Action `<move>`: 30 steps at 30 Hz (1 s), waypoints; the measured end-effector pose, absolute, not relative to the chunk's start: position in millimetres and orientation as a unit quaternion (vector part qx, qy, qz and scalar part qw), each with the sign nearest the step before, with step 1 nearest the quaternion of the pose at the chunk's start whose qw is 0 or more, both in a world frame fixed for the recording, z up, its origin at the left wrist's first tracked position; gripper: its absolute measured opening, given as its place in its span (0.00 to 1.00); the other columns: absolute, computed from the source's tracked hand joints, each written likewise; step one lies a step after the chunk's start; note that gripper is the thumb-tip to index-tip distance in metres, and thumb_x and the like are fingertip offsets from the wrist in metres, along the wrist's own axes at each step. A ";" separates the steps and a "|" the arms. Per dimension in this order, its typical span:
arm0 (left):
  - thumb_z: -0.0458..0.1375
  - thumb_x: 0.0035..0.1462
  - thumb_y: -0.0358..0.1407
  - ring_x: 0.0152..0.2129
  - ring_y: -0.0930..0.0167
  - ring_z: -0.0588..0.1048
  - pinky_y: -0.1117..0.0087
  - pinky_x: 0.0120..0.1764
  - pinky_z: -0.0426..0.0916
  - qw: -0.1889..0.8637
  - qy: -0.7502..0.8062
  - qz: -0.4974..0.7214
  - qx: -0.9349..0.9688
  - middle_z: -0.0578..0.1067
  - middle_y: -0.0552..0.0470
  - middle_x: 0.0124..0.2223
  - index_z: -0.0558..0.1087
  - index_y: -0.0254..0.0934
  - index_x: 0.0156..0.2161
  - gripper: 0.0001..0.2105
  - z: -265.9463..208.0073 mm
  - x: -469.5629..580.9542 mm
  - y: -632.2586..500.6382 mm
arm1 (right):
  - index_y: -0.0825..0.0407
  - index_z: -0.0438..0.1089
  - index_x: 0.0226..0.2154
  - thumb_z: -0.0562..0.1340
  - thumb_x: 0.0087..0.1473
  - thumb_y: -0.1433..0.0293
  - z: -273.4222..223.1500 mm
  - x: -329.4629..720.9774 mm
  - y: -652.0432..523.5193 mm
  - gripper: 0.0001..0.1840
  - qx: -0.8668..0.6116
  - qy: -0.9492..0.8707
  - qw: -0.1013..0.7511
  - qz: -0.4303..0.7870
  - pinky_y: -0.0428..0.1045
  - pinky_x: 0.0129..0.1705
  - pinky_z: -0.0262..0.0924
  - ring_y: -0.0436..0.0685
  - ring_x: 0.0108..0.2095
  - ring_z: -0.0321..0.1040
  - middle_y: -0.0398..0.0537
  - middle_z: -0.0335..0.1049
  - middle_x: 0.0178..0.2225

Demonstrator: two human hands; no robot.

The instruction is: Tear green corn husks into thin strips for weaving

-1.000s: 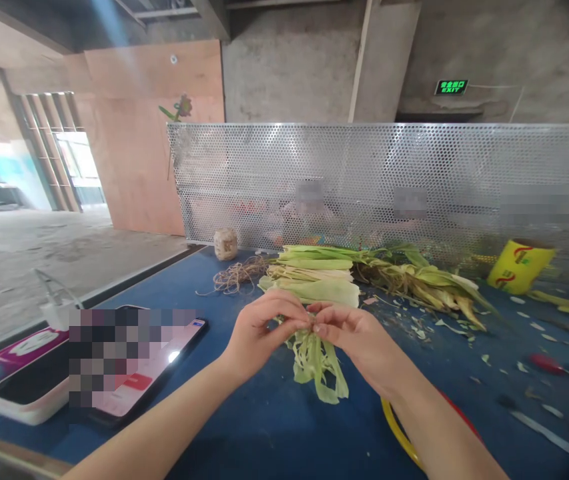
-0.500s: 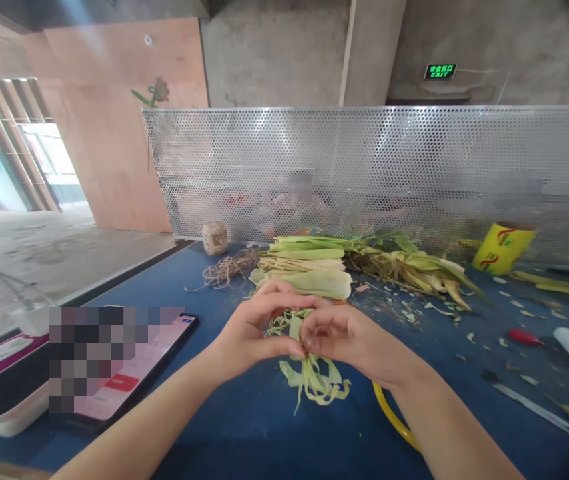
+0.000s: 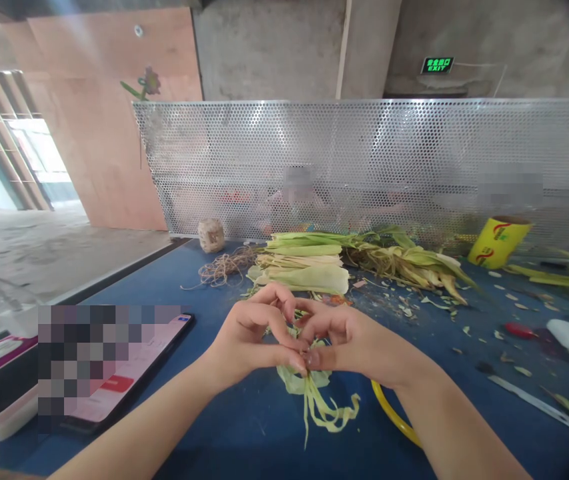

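My left hand (image 3: 259,333) and my right hand (image 3: 341,337) meet fingertip to fingertip above the blue tabletop (image 3: 244,427). Between them they pinch a bunch of pale green corn husk strips (image 3: 327,410), whose loose, curling ends hang below the fingers. More of the strips show behind the fingertips, and the pinched point itself is mostly covered. Both thumbs press close together at the front, with the index fingers bent in. Just beyond my hands lies a stack of flat green husks (image 3: 309,270).
Tangled twine (image 3: 227,267) lies beside a whitish block (image 3: 211,235). Husk bundles (image 3: 414,270) and a yellow roll (image 3: 500,243) stand along the perforated metal screen (image 3: 344,153). At right are a blade (image 3: 534,400) and scraps; at left, a phone (image 3: 164,347). A yellow ring (image 3: 389,417) touches my right forearm's edge.
My left fingers have curled inward and now pinch at the strips beside my right fingertips. The hanging strips have swung slightly right and down. The whole view has shifted a little.
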State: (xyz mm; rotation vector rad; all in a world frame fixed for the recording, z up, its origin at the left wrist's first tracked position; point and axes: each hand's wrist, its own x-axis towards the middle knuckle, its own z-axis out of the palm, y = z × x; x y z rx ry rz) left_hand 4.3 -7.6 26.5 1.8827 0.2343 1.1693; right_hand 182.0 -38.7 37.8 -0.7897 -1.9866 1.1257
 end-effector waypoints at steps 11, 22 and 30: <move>0.67 0.36 0.32 0.31 0.71 0.67 0.65 0.41 0.66 0.438 0.073 0.430 0.786 0.64 0.52 0.32 0.78 0.46 0.28 0.09 29.0 5.7 -9.7 | 0.48 0.73 0.28 0.65 0.44 0.69 41.2 183.4 -41.1 0.03 -0.297 -0.761 0.317 0.482 0.53 0.50 0.56 0.58 0.54 0.54 0.44 0.61 0.49; 0.64 0.42 0.31 0.24 0.74 0.68 0.71 0.25 0.69 0.356 0.152 0.533 0.753 0.65 0.53 0.27 0.78 0.43 0.26 0.04 34.1 5.3 -10.8 | 0.47 0.69 0.33 0.60 0.49 0.63 46.0 180.3 -46.7 0.08 -0.337 -0.724 0.372 0.474 0.52 0.47 0.57 0.59 0.55 0.52 0.42 0.52 0.56; 0.61 0.46 0.28 0.25 0.72 0.65 0.65 0.29 0.62 -0.056 0.173 0.524 0.832 0.71 0.52 0.25 0.75 0.39 0.25 0.04 38.6 1.9 -9.5 | 0.45 0.72 0.28 0.60 0.47 0.58 44.8 177.8 -40.6 0.10 -0.457 -0.731 0.405 0.306 0.58 0.52 0.50 0.59 0.54 0.54 0.41 0.59 0.53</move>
